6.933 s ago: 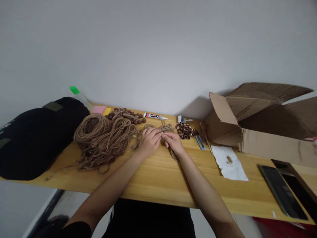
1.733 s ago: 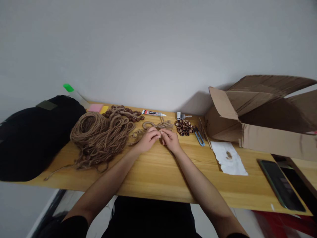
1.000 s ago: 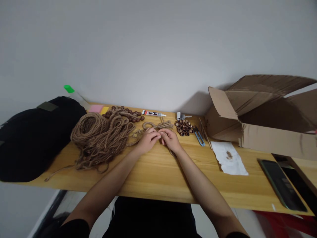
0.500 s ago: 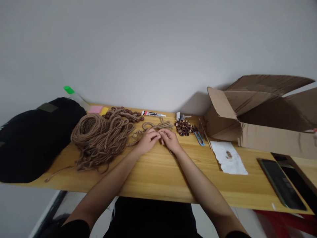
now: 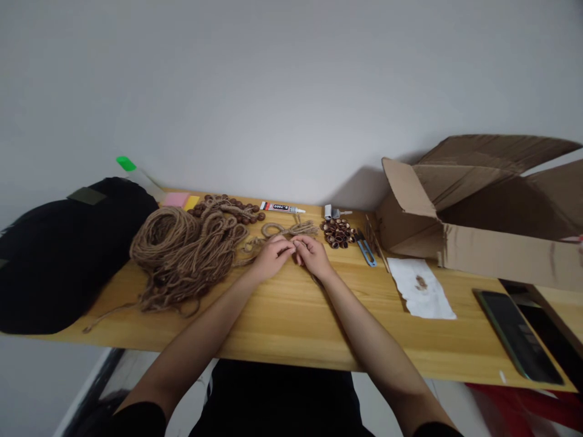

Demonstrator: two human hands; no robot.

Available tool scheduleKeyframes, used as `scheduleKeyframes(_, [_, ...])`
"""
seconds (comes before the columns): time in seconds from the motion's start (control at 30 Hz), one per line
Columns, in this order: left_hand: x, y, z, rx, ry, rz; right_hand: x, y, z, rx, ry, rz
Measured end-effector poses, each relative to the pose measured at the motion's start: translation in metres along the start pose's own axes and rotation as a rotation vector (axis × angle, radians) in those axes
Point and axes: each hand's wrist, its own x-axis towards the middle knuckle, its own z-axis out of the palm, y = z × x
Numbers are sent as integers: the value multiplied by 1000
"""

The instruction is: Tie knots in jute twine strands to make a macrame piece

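My left hand and my right hand rest together on the wooden table, fingertips meeting, both pinched on a short piece of jute cord that loops away behind them. What exactly lies between the fingers is hidden. A large heap of jute cord lies to the left of my left hand. A small pile of brown wooden rings sits just right of my right hand. Brown beads lie behind the heap.
A glue tube, blue snips, a white tissue and a dark phone lie on the table. An open cardboard box stands at the right, a black bag at the left, with a green-capped bottle behind.
Both hands have stayed together on the cord with only small finger movements. The view has shifted slightly.
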Motion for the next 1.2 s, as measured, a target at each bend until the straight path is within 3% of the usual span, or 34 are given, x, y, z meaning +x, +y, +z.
scheduleKeyframes(0.4, [0, 3, 0, 38, -16, -25, 0, -2, 1, -42, -6, 4])
scheduleKeyframes(0.63, [-3, 8, 1, 239, 10, -13, 0, -1, 1, -18, 8, 12])
scheduleKeyframes(0.97, [-4, 13, -4, 459, 63, -105, 0, -6, 2, 73, 102, 48])
scheduleKeyframes(1.2, [-3, 15, -9, 505, 95, -156, 0, -9, 2, 92, 102, 97])
